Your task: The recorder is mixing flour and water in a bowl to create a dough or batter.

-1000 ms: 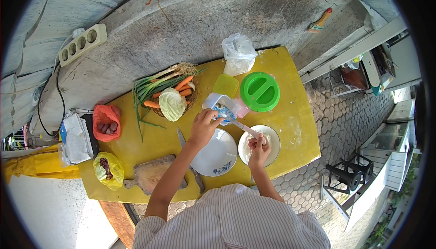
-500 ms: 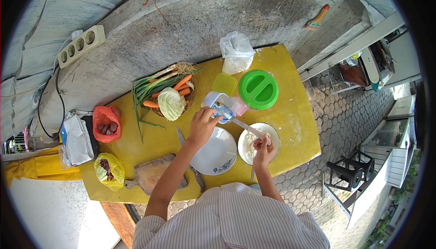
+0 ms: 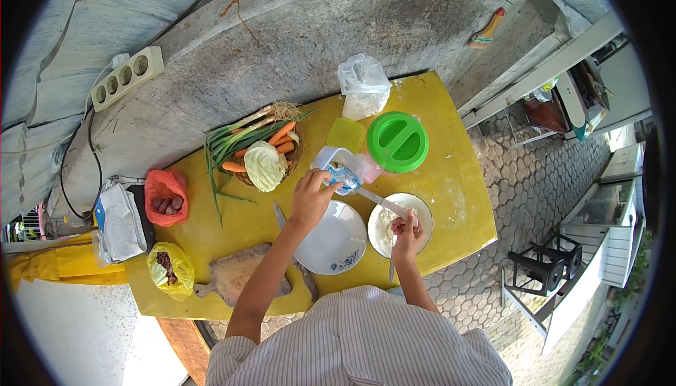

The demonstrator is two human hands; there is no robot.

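Observation:
My left hand (image 3: 312, 194) pinches a blue-and-white packet (image 3: 344, 177) at the mouth of a clear plastic tub (image 3: 326, 158). Closed round the near end of a long pale spoon (image 3: 374, 197), my right hand (image 3: 406, 237) is over a white bowl (image 3: 422, 204) with white flour-like powder (image 3: 385, 228) in it. The spoon slants up to the left, its far end at the packet; what is on that end cannot be made out. Left of the bowl lies a white plate (image 3: 327, 235) with a blue flower pattern.
Beyond the tub stand a green round lid (image 3: 398, 142), a yellow-green box (image 3: 346, 135) and a bag of white powder (image 3: 365, 94). Leftward are a cabbage (image 3: 265, 166), carrots and leeks, a knife (image 3: 279, 214), a cutting board (image 3: 239, 273), a red bag (image 3: 166, 197) and a yellow bag (image 3: 182, 270).
The whole view has shifted slightly. Both hands keep their holds on the packet and the spoon, and my right hand sits marginally lower over the bowl.

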